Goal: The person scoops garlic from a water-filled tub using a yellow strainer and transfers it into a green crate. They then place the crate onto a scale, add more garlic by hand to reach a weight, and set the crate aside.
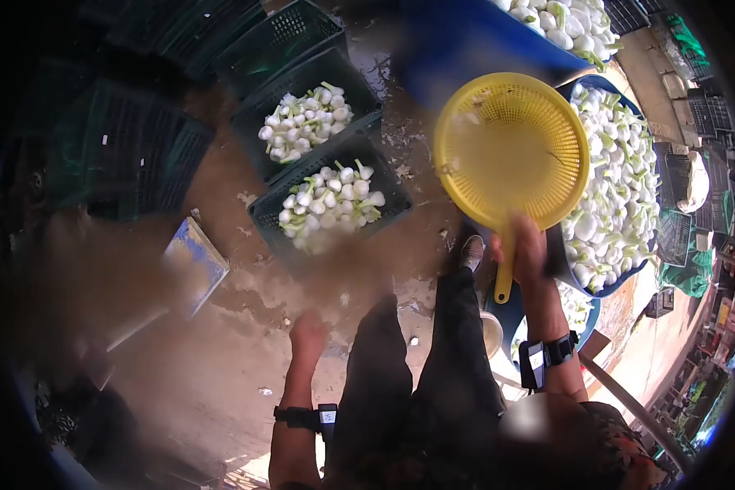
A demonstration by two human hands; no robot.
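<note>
While the left hand [308, 333] hangs, the right hand [527, 249] raises a yellow colander [510, 151].

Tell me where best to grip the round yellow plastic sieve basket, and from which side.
Grip the round yellow plastic sieve basket by its short handle, coming from the near, body side. The handle points back toward the person, and the right hand already wraps it there. The wide perforated bowl offers only a thin rim, probably a poorer hold. The left hand hangs free.
</note>
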